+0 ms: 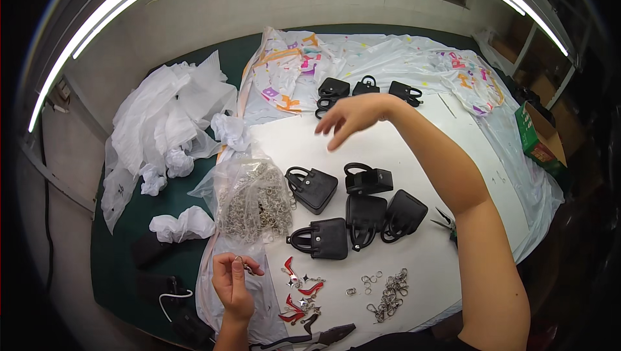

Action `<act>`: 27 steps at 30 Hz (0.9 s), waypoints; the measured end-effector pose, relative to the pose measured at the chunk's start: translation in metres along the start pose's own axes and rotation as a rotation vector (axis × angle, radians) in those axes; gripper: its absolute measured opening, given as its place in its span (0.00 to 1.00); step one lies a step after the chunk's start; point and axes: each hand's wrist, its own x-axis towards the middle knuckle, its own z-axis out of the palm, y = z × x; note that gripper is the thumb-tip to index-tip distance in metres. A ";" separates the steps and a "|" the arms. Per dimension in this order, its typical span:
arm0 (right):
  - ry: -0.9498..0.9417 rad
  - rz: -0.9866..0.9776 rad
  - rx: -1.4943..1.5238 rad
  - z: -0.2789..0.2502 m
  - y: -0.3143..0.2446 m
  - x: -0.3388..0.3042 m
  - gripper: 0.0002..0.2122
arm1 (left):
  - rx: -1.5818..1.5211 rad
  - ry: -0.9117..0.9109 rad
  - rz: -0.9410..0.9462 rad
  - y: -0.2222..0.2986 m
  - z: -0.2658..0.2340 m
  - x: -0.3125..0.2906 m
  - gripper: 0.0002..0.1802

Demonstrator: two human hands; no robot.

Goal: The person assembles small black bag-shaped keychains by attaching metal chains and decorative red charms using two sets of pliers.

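Low at the left, my left hand (pixel 234 289) is closed, pinching a small metal ring (pixel 240 260) between thumb and finger; a small dark piece by the fingertips is too small to make out. My right hand (pixel 356 118) reaches across to the far middle, fingers apart and nothing in them. Beyond it are several miniature black handbags (pixel 334 87). Nearer lie more handbags (pixel 315 190), loosely grouped on the white board (pixel 420 150). Red high-heel shoe charms (pixel 312 288) lie right of my left hand, beside a pile of silver clasps (pixel 391 296) and loose rings (pixel 370 280).
A clear plastic bag full of silver metal chains or clasps (pixel 253 202) sits left of the handbags. Pliers (pixel 333 335) lie at the near edge, others (pixel 446 219) near my right forearm. Crumpled white wrapping (pixel 168 111) covers the left; a green box (pixel 540 134) stands far right.
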 end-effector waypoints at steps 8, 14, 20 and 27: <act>0.447 0.526 -0.355 -0.014 0.077 0.077 0.61 | 0.089 -0.025 -0.024 0.000 0.000 0.000 0.09; 0.469 0.524 -0.380 -0.005 0.069 0.090 0.45 | 0.117 -0.027 -0.043 -0.005 -0.003 -0.003 0.09; 0.531 0.674 -0.240 -0.014 0.080 0.097 0.44 | 0.104 -0.035 -0.037 -0.006 0.001 -0.002 0.08; 0.862 0.309 -0.121 -0.025 0.107 0.040 0.30 | 0.105 -0.060 0.010 -0.011 -0.001 -0.001 0.08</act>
